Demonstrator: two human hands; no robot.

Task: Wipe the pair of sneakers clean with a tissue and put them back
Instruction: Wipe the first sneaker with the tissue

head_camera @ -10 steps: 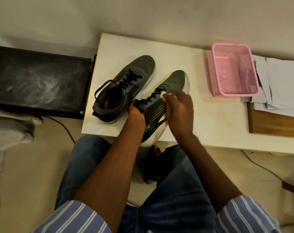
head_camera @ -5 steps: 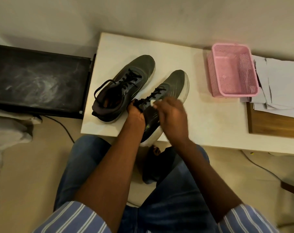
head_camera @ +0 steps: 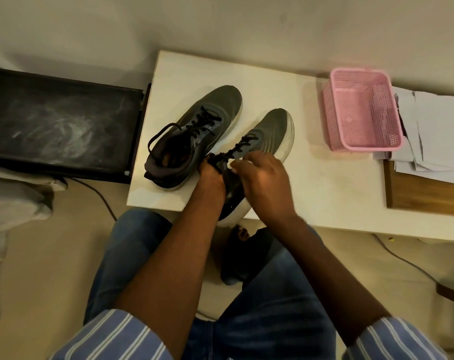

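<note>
Knees in jeans nearest, then both forearms reaching to the table's [head_camera: 324,193] near edge. Left hand [head_camera: 211,175] grips the right-side sneaker [head_camera: 268,131] at the collar, fingers curled round the rim of the opening, steadying it; heel overhangs the near edge. Right hand [head_camera: 266,178] rests on that shoe's outer side, fingers bent round a small wad of white tissue [head_camera: 230,163] that shows just at the lace base. Second sneaker [head_camera: 194,136] sits untouched just to the left, near the table's left edge, laces loose.

Handling, as judged: shoe light, upper soft and yielding under pressure, sole stiff; collar or heel is the firm place to hold while rubbing. Tissue flimsy, likely to shred on laces.

Farther back toward the table's far right, pink perforated basket [head_camera: 335,120] stands apart from the shoes; contents unclear through the mesh. Loose papers [head_camera: 434,131] beside it
</note>
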